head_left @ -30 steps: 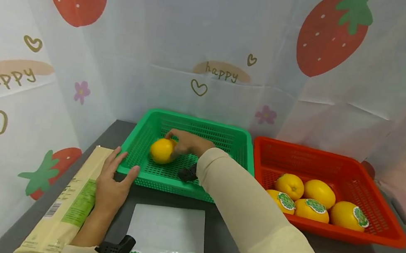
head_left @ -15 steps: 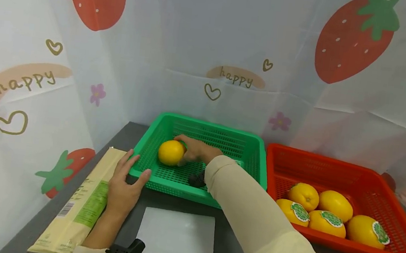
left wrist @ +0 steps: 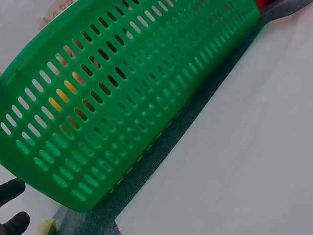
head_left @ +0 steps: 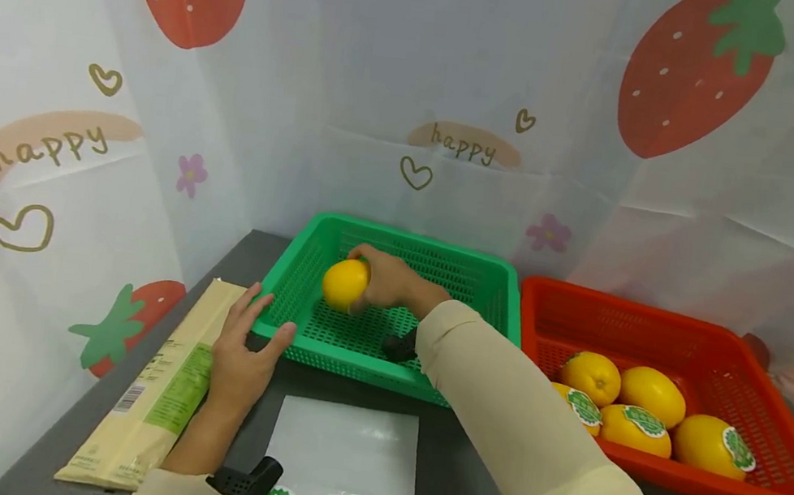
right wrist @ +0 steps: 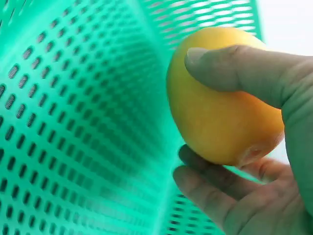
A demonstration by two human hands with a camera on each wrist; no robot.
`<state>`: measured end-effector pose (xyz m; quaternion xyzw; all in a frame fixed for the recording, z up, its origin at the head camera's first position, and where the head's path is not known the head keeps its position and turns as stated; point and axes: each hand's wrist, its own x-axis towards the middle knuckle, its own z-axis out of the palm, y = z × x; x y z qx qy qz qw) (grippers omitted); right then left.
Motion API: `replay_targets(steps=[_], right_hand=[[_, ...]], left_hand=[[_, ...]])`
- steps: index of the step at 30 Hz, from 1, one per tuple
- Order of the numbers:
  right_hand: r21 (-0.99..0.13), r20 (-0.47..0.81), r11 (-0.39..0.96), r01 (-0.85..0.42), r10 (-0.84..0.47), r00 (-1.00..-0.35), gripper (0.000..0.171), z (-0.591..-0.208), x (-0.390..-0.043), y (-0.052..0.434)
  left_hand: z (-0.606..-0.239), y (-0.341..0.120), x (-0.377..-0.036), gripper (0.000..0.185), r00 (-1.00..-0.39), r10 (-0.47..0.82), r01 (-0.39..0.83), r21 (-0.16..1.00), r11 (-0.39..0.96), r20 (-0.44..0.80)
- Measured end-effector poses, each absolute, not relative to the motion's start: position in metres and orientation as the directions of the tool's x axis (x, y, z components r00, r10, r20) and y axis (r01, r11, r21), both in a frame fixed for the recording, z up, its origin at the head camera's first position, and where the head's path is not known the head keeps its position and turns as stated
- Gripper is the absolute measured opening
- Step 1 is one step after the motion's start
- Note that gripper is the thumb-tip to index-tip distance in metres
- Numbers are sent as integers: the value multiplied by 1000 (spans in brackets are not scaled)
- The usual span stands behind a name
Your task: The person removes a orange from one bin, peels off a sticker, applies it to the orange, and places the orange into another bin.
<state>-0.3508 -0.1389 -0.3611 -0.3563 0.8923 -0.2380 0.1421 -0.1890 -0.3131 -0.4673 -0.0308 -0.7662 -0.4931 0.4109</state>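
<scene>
In the head view my right hand (head_left: 393,281) holds an orange (head_left: 344,285) inside the green plastic basket (head_left: 354,367). The right wrist view shows the thumb (right wrist: 220,68) across the top of the orange (right wrist: 220,115) and fingers below it, with the slatted basket wall behind. My left hand (head_left: 241,369) rests at the basket's front left corner, fingers spread and fairly straight. Only dark fingertips (left wrist: 12,191) of it appear in the left wrist view, beside the basket's outer wall (left wrist: 146,112).
A red basket (head_left: 655,309) on the right holds several oranges (head_left: 652,395), some with green-and-white stickers. A sheet of round green stickers (head_left: 346,438) lies in front of the green basket. A yellow packet (head_left: 144,398) lies along the left. Printed sheeting (head_left: 360,55) hangs behind.
First the head view shifted, moving the scene rightward. Since then my right hand has raised the orange slightly and drawn it a little to the right. My left hand stays at the basket corner.
</scene>
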Motion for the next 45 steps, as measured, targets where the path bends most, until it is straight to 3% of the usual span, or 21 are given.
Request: replay_targets(steps=[4, 8, 13, 17, 24, 30, 32, 38, 42, 45], right_hand=[[-630, 23, 528, -570, -720, -693, 81, -334, -336, -114], [-714, 183, 382, -586, -707, -683, 81, -324, -300, -77], [-788, 394, 130, -602, -646, -654, 77, -343, -241, -26], [-827, 448, 8, -563, -596, -667, 76, -368, -199, 10], [-851, 380, 121, -511, -530, -758, 75, -413, -173, 41], [-855, 293, 246, -456, -496, -817, 75, -449, -174, 45], [-850, 265, 288, -442, -491, -830, 75, -457, -175, 49], [-842, 288, 275, -464, -499, -817, 69, -469, -178, 59], [-858, 284, 225, -462, -543, -791, 58, -471, -178, 58], [-861, 268, 230, -453, -553, -789, 63, -474, -178, 56]], left_hand=[[-465, -318, -194, 51, -654, -369, 448, 731, 514, 660], [-464, -327, -198, 50, -662, -377, 425, 738, 523, 648], [-461, -342, -198, 50, -666, -395, 397, 749, 531, 633], [-460, -352, -199, 50, -683, -405, 361, 763, 536, 608], [-445, -376, -202, 54, -687, -406, 311, 748, 586, 603], [-420, -356, -177, 53, -529, -352, 399, 592, 700, 772], [-416, -332, -166, 48, -515, -268, 470, 530, 705, 814], [-439, -270, -139, 33, -677, 93, 625, 504, 596, 730], [-469, -264, -127, 30, -772, 221, 592, 549, 590, 596], [-484, -267, -124, 28, -823, 276, 547, 564, 619, 496]])
